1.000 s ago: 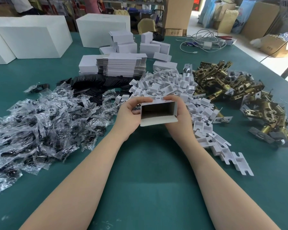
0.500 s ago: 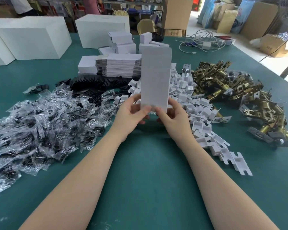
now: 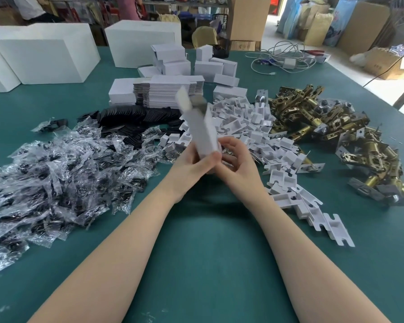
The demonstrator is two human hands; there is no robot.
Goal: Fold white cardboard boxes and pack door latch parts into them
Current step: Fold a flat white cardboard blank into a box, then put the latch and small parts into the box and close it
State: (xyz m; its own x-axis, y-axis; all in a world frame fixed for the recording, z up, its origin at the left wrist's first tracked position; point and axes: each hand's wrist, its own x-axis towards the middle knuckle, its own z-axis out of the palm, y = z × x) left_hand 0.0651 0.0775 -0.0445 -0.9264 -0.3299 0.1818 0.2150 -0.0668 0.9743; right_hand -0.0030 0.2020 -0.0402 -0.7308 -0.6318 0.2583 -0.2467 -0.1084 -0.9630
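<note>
A small white cardboard box (image 3: 201, 129) stands on end above the green table (image 3: 208, 264), blurred and tilted to the left, with a flap loose at its top. My left hand (image 3: 191, 169) grips its lower end. My right hand (image 3: 238, 162) is beside that end with fingers curled at the box's bottom edge. A pile of brass door latches (image 3: 324, 127) lies to the right. White folded inserts (image 3: 250, 127) are heaped behind my hands. Clear bags of black parts (image 3: 56, 180) cover the left.
A stack of flat box blanks (image 3: 168, 90) and several folded small boxes (image 3: 210, 66) sit further back. Black plates (image 3: 135, 120) lie before the stack. Large white cartons (image 3: 44, 54) stand far left. Cables (image 3: 282, 59) lie far right.
The box was held lying flat with its open end towards me, then raised upright. Now it has swung and tilts left, its narrow side turned towards me.
</note>
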